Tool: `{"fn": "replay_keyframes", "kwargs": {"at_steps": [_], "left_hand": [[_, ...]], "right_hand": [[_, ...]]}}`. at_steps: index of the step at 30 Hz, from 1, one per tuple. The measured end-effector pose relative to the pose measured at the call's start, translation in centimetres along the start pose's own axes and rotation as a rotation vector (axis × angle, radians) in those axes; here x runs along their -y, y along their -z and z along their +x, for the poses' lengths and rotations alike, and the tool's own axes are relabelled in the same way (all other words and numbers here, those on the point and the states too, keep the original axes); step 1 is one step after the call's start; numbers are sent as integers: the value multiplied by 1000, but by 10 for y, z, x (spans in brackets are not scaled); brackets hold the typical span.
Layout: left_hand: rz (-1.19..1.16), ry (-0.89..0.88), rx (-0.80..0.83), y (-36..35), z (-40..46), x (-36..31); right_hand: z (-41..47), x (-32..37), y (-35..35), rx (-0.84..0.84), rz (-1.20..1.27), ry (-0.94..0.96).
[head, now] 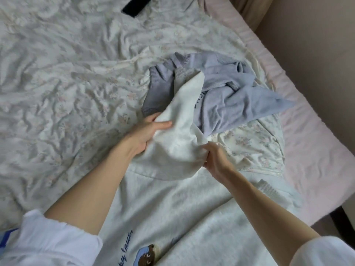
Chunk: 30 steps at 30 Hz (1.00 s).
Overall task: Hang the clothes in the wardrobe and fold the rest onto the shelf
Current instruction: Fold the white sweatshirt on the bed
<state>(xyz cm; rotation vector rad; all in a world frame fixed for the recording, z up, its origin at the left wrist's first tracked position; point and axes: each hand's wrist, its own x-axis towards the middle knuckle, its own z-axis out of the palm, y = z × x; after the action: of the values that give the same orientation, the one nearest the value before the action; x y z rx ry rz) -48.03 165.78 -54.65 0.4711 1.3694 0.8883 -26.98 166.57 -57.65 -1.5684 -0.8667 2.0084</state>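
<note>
Hoodie (172, 217), pale grey-white with blue script and a small cartoon print near the bottom edge of the frame, is lying spread on the bed in the lower centre, its hood (182, 120) being lifted up toward the middle of the frame. Left hand (148, 131) is gripping the left side of the hood, thumb lying over the cloth and fingers curled beneath. Right hand (215, 158) is pinching the right side of the hood base, fingers closed on the fabric. Blue sweatshirt (230, 93) is lying crumpled just beyond the hood, at centre right, touching or partly passing behind the raised cloth. Floral quilt (67, 83), heavily wrinkled, is covering the whole left and upper part of the frame, giving broad open room to the left of the hands. Pink mattress edge (307, 131) is running diagonally down the right side, with the quilt's border ending close to the right of the right hand. Black phone (136, 5) is lying at the top edge, well apart from the clothes.
</note>
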Motion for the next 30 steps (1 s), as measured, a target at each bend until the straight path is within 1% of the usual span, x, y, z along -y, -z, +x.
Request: {"fn": "replay_keyframes", "kwargs": {"at_steps": [2,4,6,7,8,10,11,13,14,15,16,17,18,20,22,23,25,28,30], "left_hand": [[177,-97,100,-13,-15,-7],[416,-226,145,-22,-30,-5],[879,-391,157,-22,-43,4],[1109,-449,177,-18,-50,11],[1289,-482,207,-14,-56,18],[1512,-548,292,-8,-68,35],[1584,-594,333,-8,-75,43],[1623,-666,388,-14,-87,55],[1630,-696,409,-17,-93,59],[1628,-764,410,-20,-97,62],[1629,-850,385,-22,-101,65],[1634,-900,354,-22,-104,67],[1648,-907,305,-21,-107,68],[1690,-820,225,-18,-114,72],[1723,-711,83,-14,-116,79],[1719,-718,16,-14,-121,79],[1680,-785,-47,-21,-137,79],[1645,-1004,-120,-36,-154,89],[1662,-1076,-90,-47,-168,102]], "right_hand": [[5,12,-3,68,142,-88],[13,22,-6,64,238,-133],[22,31,-6,13,254,-132],[25,37,-5,-5,280,-122],[27,44,-4,-3,313,-114],[24,55,-6,2,288,-142],[20,56,-11,-16,200,-181],[13,48,-22,-113,-17,-241],[10,41,-27,-195,-82,-225],[8,34,-31,-284,-104,-174],[5,30,-33,-351,-80,-106],[-1,29,-34,-386,-28,-42],[-7,30,-33,-393,33,9],[-28,36,-28,-363,147,107],[-53,41,-19,-363,229,214],[-70,42,-13,-388,268,267],[-107,36,3,-454,399,334],[-155,9,28,-516,717,311],[-189,-24,46,-555,879,271]]}}
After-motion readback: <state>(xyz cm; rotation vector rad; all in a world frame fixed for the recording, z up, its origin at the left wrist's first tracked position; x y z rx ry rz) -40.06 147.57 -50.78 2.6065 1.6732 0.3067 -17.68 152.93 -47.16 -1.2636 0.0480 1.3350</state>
